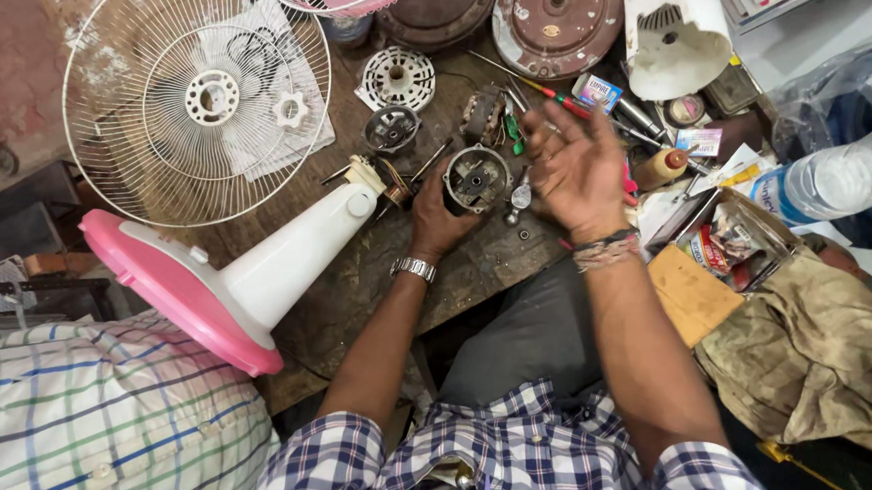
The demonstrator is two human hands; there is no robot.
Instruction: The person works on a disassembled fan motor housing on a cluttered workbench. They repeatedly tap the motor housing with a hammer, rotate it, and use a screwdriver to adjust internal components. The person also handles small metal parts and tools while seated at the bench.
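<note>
The left hand (437, 216) clasped a round, dull-metal motor housing (476, 178) on the scarred wooden bench (356, 271) — fingers curled round its rim. The right hand (577, 168) hovered just beside it, fingers spread, holding nothing — screwdrivers (560, 99) lay beyond its fingertips.

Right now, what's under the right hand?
The right hand hovers palm-up, fingers spread, over red- and green-handled screwdrivers and small screws on the wooden bench. Whatever lies directly beneath the palm is covered. The left hand grips the motor housing.
</note>
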